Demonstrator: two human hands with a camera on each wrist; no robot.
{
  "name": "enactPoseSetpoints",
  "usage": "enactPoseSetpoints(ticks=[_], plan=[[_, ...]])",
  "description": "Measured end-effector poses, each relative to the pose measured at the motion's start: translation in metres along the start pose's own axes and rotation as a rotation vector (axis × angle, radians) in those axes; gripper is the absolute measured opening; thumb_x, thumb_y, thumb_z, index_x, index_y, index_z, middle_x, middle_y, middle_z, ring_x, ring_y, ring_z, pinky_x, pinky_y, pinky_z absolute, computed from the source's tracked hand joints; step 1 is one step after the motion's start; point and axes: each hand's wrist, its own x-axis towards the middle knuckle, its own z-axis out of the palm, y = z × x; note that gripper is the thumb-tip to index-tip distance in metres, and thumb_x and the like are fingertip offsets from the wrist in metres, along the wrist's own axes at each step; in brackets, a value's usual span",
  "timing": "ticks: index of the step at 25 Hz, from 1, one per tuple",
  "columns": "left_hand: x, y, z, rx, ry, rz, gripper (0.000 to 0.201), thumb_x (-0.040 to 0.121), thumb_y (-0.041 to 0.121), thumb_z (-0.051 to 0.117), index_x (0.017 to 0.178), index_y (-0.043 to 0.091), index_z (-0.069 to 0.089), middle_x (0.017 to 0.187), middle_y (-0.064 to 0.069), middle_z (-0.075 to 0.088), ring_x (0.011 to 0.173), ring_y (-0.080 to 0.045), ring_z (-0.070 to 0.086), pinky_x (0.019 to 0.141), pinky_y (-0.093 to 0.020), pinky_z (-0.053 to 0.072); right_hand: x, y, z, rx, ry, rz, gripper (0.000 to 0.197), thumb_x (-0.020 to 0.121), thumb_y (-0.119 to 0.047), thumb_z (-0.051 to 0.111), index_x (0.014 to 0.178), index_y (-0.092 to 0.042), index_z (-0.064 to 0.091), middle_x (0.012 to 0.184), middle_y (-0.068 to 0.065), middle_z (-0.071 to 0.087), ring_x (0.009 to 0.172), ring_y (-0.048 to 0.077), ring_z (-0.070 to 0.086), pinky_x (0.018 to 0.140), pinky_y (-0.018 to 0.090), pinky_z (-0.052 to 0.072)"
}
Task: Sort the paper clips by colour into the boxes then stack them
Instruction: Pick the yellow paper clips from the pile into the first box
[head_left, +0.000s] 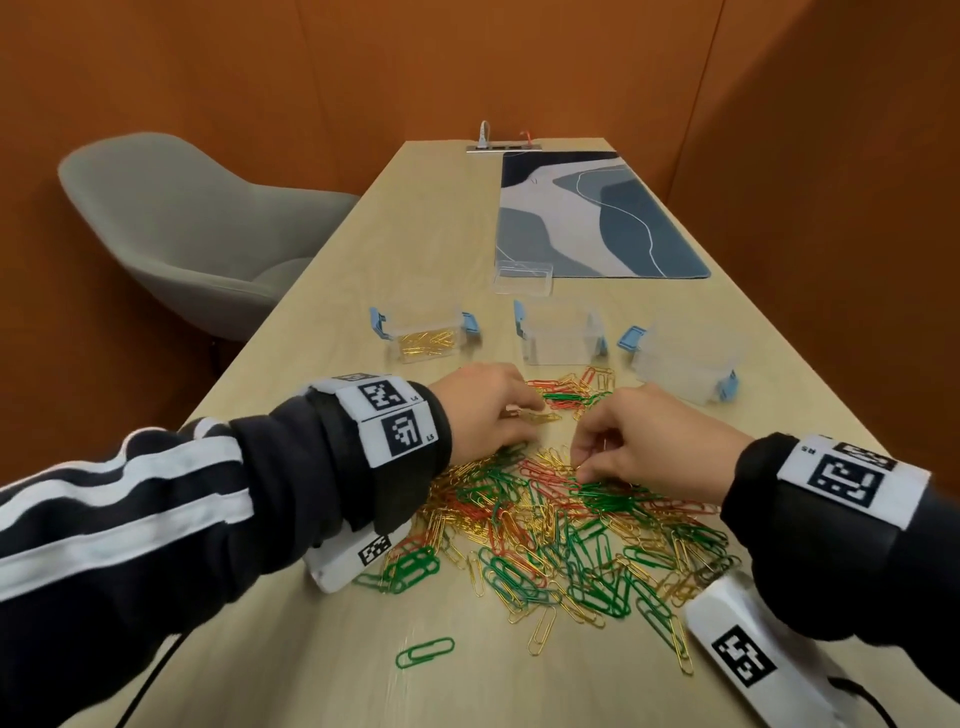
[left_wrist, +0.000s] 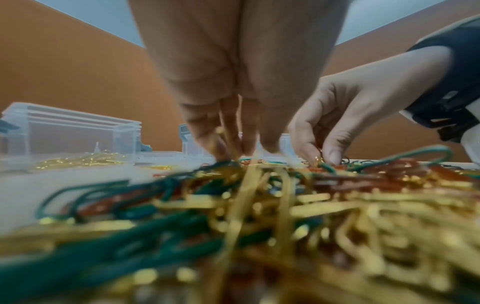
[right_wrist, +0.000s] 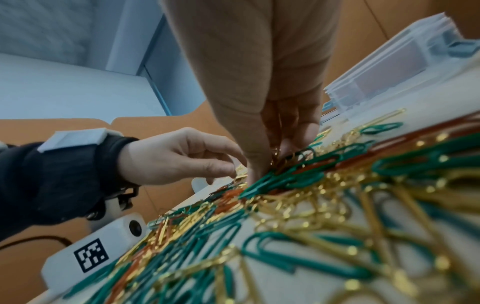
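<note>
Both hands are down in the heap of paper clips, a wide tangle of gold, green and red, too many to count, spread across the near middle of the table. The left hand has its fingers curled and pinches a few gold clips at the heap's far edge. The right hand has thumb and forefinger closed in the pile; the left wrist view shows a glint of gold between them, but what it grips I cannot tell for sure.

One green clip lies alone toward the near edge, with bare wood around it.

Beyond the heap stand three clear boxes in a row, gaps between them: the left box holds gold clips, the middle box and the right box look unfilled. Behind them sits one clear lid, touching the near edge of a blue patterned mat. The far left half of the table is open wood. One grey chair stands off the left edge.
</note>
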Motion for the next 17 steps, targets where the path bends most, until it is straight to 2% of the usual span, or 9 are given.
enactPoseSetpoints(ticks=[2,5,7,9,12,15,17], plan=[[0.006,-0.001,-0.002,0.005,0.065,-0.051,0.044,0.089,0.039,0.057,0.129,0.021,0.054,0.124,-0.001,0.055,0.101,-0.013,0.052,0.085,-0.022,0.035,-0.002,0.002,-0.002,0.031,0.003,0.013,0.004,0.079,-0.018,0.073,0.078,-0.02,0.069,0.069,-0.011,0.061,0.063,0.0,0.054,0.056,0.007,0.041],[0.018,0.004,-0.002,0.088,-0.041,-0.039,0.055,0.083,0.047,0.061,0.13,0.019,0.054,0.125,-0.003,0.055,0.107,-0.018,0.054,0.085,-0.024,0.037,-0.003,0.004,-0.003,0.023,0.004,0.021,0.006,0.079,-0.018,0.073,0.076,-0.022,0.068,0.072,-0.008,0.064,0.066,0.001,0.055,0.06,0.011,0.041],[0.023,0.007,-0.001,0.085,-0.07,-0.018,0.046,0.082,0.041,0.065,0.122,0.018,0.062,0.119,-0.002,0.061,0.096,-0.013,0.056,0.079,-0.021,0.038,-0.003,0.005,-0.003,0.002,0.022,0.032,0.005,0.08,-0.019,0.071,0.076,-0.021,0.068,0.072,-0.007,0.064,0.065,0.001,0.054,0.058,0.011,0.04],[0.023,0.008,-0.002,0.007,-0.037,-0.021,0.029,0.083,0.028,0.067,0.109,0.016,0.07,0.108,-0.001,0.068,0.084,-0.007,0.053,0.074,-0.016,0.037,-0.004,0.005,-0.005,0.008,0.086,0.051,0.007,0.08,-0.017,0.068,0.073,-0.019,0.068,0.071,-0.009,0.064,0.065,0.001,0.055,0.058,0.01,0.041],[0.016,0.008,-0.004,-0.064,-0.026,-0.044,0.017,0.084,0.014,0.066,0.099,0.013,0.073,0.097,-0.001,0.071,0.078,-0.005,0.055,0.074,-0.014,0.043,-0.005,0.006,-0.008,0.09,0.168,0.079,0.009,0.076,-0.011,0.068,0.07,-0.017,0.068,0.072,-0.002,0.068,0.065,0.005,0.059,0.062,0.015,0.049],[0.006,0.006,-0.006,-0.108,-0.008,-0.103,0.017,0.083,0.011,0.064,0.097,0.013,0.072,0.079,0.009,0.064,0.071,-0.003,0.055,0.067,-0.012,0.044,-0.002,0.004,-0.004,0.139,0.203,0.067,0.015,0.076,-0.006,0.069,0.075,-0.02,0.067,0.07,-0.002,0.068,0.062,0.004,0.059,0.057,0.008,0.044],[0.003,0.002,-0.01,-0.287,0.031,-0.207,0.017,0.088,0.01,0.056,0.095,0.014,0.07,0.07,0.012,0.056,0.064,0.0,0.054,0.065,-0.014,0.045,0.001,0.001,0.0,0.162,0.196,0.055,0.015,0.076,-0.008,0.072,0.086,-0.019,0.07,0.072,-0.002,0.07,0.064,0.002,0.061,0.057,0.006,0.044]])
